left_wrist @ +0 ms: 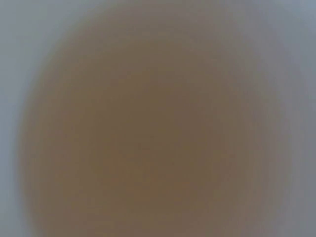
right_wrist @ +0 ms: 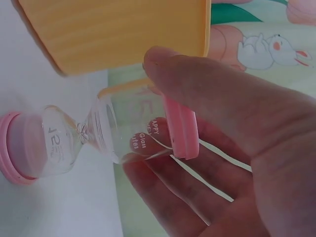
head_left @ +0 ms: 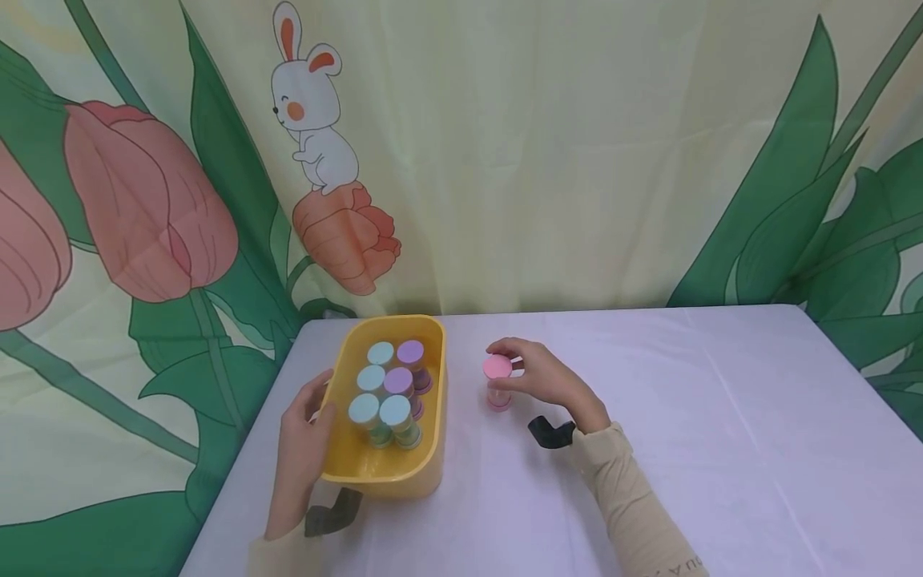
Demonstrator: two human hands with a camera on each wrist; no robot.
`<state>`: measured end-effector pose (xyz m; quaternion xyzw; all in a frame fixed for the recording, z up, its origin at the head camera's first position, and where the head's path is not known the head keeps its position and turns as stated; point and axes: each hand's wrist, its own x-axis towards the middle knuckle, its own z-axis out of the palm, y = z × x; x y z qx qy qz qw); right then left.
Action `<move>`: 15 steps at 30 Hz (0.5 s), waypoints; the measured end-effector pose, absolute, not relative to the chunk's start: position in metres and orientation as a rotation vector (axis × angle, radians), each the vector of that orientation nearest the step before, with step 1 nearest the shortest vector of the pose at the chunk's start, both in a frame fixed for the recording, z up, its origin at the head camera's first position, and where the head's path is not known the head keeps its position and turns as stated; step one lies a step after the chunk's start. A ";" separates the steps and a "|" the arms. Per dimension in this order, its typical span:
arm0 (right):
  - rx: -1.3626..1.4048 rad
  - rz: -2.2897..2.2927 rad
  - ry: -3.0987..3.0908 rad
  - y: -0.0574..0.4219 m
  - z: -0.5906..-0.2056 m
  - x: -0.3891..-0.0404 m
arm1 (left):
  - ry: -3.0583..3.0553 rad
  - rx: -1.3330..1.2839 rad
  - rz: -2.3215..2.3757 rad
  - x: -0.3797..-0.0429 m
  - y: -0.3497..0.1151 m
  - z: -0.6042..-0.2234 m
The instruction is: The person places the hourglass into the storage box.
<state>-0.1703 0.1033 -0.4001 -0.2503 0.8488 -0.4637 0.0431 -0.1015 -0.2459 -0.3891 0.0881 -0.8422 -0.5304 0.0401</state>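
My right hand (head_left: 544,377) holds a pink-capped hourglass (head_left: 497,366) near its upper cap. In the right wrist view the thumb lies on one side of the clear glass of this hourglass (right_wrist: 131,121) and the fingers on the other; pinkish sand fills the lower bulb. The hourglass is upright, its base close over or on the white tabletop. At the left, my left hand (head_left: 306,437) grips the left rim of a yellow bin (head_left: 404,485). Inside it stand several light-blue-capped hourglasses (head_left: 395,410) and two purple-capped ones (head_left: 411,353). The left wrist view is only a brownish blur.
A white cloth (head_left: 692,449) covers the table, which reaches far to the right of the bin. Behind it hangs a curtain (head_left: 548,160) printed with a rabbit, tulips and leaves. A dark band piece (head_left: 551,433) sticks out by the right wrist.
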 end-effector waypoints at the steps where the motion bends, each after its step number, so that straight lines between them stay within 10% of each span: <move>1: -0.770 -1.425 2.594 0.103 -0.401 -0.171 | -2.581 0.269 -1.623 -0.102 -0.246 -0.389; 15: -0.790 -1.454 2.629 0.099 -0.395 -0.174 | -2.575 0.288 -1.625 -0.102 -0.245 -0.390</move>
